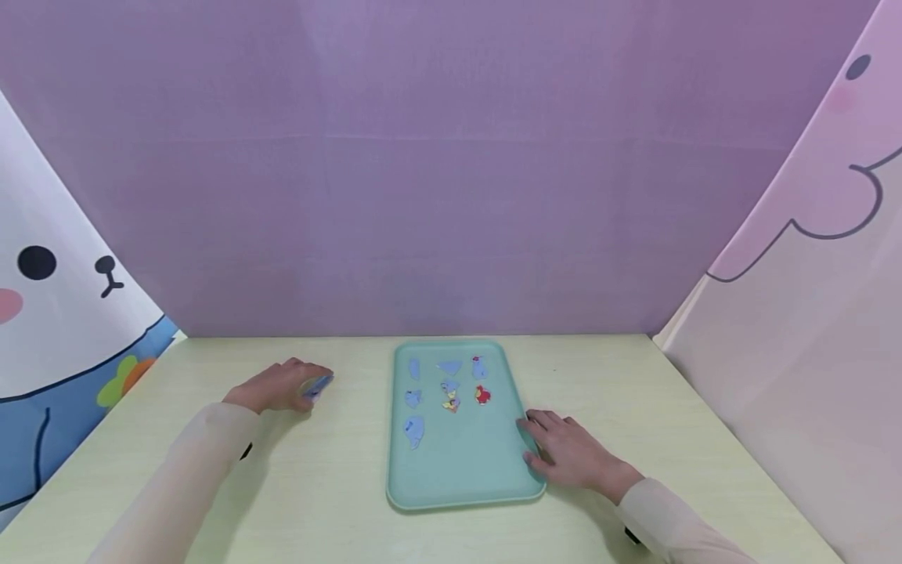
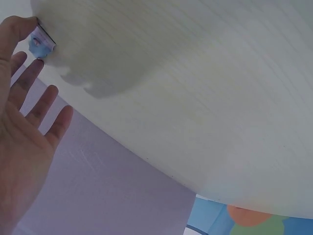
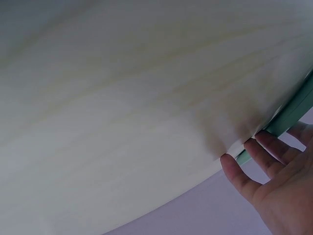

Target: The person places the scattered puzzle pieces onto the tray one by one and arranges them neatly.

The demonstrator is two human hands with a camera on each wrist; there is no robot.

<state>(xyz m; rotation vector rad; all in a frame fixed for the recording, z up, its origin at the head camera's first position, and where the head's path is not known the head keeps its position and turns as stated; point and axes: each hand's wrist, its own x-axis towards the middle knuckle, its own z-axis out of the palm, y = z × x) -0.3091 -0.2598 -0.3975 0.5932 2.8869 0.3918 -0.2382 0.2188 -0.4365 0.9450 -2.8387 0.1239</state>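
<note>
My left hand (image 1: 278, 385) pinches a small, flat, blue-printed piece (image 1: 319, 385) between thumb and fingers, just above the table left of the tray. In the left wrist view this printed piece (image 2: 41, 43) shows a pale, picture-like face, while the other fingers spread loosely. A pale green tray (image 1: 465, 478) lies in front of me. My right hand (image 1: 574, 453) rests at its right rim with loosely bent fingers; in the right wrist view the fingertips (image 3: 232, 166) lie beside the tray's green side (image 3: 293, 110). Thin blue cut-outs (image 1: 414, 431) and a red figure (image 1: 482, 395) lie on the tray.
The pieces are spread over the tray's upper and left parts, one a yellow-and-blue figure (image 1: 451, 401). A pale wooden table (image 1: 338, 470) carries the tray. Behind it stands a purple backdrop (image 1: 437, 196), with cartoon-printed cloths (image 1: 63, 329) at the sides.
</note>
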